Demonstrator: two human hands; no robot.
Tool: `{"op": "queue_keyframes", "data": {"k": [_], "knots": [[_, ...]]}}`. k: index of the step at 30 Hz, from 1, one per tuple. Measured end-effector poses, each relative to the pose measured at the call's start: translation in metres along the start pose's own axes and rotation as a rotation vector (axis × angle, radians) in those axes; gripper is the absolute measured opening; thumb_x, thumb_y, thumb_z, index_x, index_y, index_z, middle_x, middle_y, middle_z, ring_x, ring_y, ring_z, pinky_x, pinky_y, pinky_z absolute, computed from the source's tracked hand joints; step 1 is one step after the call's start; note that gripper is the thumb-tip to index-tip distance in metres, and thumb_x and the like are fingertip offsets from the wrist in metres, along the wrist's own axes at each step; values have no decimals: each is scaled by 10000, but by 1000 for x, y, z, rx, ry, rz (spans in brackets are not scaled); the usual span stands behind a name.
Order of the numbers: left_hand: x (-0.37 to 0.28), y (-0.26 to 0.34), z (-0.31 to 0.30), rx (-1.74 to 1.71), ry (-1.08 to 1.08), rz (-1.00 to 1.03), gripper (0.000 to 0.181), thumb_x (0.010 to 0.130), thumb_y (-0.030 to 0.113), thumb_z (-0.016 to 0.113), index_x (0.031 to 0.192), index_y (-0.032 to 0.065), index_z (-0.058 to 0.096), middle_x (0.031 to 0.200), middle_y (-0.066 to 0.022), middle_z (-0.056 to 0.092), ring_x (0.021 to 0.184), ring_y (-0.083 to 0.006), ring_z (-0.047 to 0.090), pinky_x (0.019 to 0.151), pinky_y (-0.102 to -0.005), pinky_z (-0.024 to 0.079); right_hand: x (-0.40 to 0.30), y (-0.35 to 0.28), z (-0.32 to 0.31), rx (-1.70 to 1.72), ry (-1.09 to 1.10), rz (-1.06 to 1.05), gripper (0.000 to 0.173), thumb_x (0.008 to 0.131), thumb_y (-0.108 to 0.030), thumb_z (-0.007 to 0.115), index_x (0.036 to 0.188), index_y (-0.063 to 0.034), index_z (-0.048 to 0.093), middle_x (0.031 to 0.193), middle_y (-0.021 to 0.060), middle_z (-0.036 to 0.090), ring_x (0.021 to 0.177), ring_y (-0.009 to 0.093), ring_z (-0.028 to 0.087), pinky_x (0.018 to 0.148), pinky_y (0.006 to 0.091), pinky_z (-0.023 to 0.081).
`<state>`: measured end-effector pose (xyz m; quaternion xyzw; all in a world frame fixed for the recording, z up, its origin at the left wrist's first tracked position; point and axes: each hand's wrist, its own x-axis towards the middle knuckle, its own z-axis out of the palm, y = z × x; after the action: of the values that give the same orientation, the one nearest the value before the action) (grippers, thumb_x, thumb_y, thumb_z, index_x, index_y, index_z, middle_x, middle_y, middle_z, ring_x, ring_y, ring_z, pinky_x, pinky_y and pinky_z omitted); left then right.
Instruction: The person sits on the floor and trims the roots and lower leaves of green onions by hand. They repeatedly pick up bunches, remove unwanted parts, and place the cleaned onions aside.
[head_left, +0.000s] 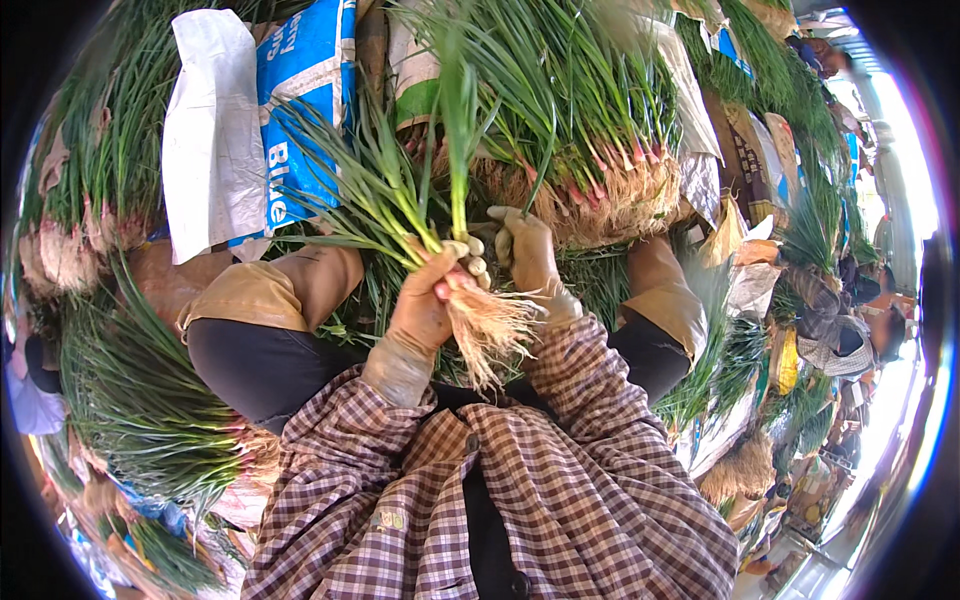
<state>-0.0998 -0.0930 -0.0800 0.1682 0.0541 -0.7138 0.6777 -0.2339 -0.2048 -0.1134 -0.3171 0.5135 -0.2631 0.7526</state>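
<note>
My left hand (427, 304), in a thin pale glove, is closed around a small bunch of green onions (409, 199), its pink bulbs and pale stringy roots hanging towards my chest and its leaves fanning forward. Close beside it on the right, my gloved right hand (525, 244) is curled, thumb and forefinger at a single thin green leaf that rises from them. Just beyond both hands lies a large pile of green onions (592, 165), roots facing me.
A blue and white printed sack (307, 112) lies ahead on the left. More onion heaps (165, 397) flank me on the left, with others (739, 360) on the right. My bent knees (255, 352) frame the hands. A person in a checked garment (840, 345) is at far right.
</note>
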Motion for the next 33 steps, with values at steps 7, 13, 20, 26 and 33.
{"op": "queue_keyframes", "data": {"k": [7,13,20,26,33], "knots": [[-1,23,10,-183,-106,55,274,918,185,503,1157,68,568,1168,-109,583,1049,-238,581,934,-485,469,19,-1,-8,-1870,-417,7,472,901,-377,493,1336,-197,467,1274,118,546,1133,279,554,981,360,433],[15,16,-22,-116,-9,-113,308,904,120,523,1182,-13,520,885,-78,605,753,-184,592,690,-330,515,52,-68,-11,-1743,272,-380,195,863,-205,619,968,-47,571,753,131,658,630,279,636,559,392,487],[22,10,-50,46,42,-142,276,881,129,564,1108,-26,581,1073,-127,624,975,-203,611,847,-337,523,-37,-15,-2,-1236,-68,-807,192,864,-298,625,795,-119,613,592,-2,615,453,89,542,394,262,440],[15,9,31,164,461,-111,199,860,107,590,1016,-15,615,673,-33,611,582,-137,595,577,-280,526,-3,-25,21,-325,-91,-38,271,888,-257,623,960,4,626,700,50,621,556,104,546,472,251,441],[20,5,-28,320,382,-112,143,854,105,600,940,1,647,633,18,558,472,-42,437,463,-166,366,-7,-10,19,-493,-169,-36,151,849,-132,630,881,14,653,723,54,635,648,114,573,609,264,467]]}}
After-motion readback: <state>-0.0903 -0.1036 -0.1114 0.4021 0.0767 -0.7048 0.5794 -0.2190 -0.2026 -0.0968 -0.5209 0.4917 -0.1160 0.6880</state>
